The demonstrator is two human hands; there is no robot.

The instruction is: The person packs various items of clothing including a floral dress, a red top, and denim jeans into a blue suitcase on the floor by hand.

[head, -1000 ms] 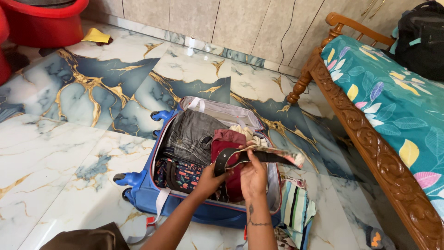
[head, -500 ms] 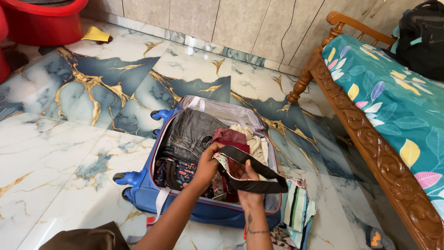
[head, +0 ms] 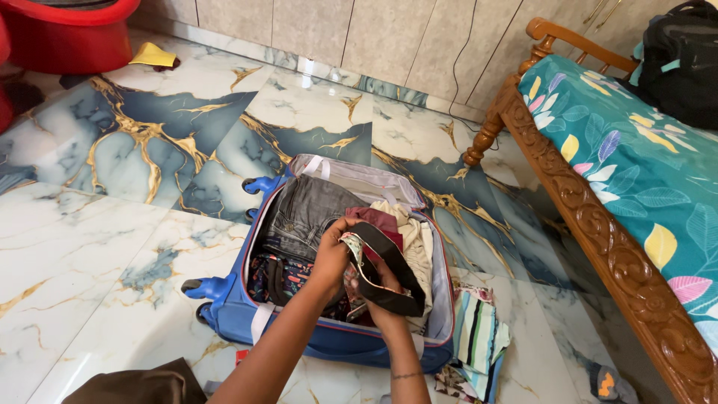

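Black cloth with a patterned lining, a folded garment, hangs between both hands above the open blue suitcase. The left hand is closed on its upper end, fingers curled over the edge. The right hand sits underneath, mostly hidden by the fabric, so its grip cannot be told. Below lie grey jeans, a maroon garment and cream cloth. Striped fabric lies on the marble floor just beside the suitcase, near the carved wooden bed.
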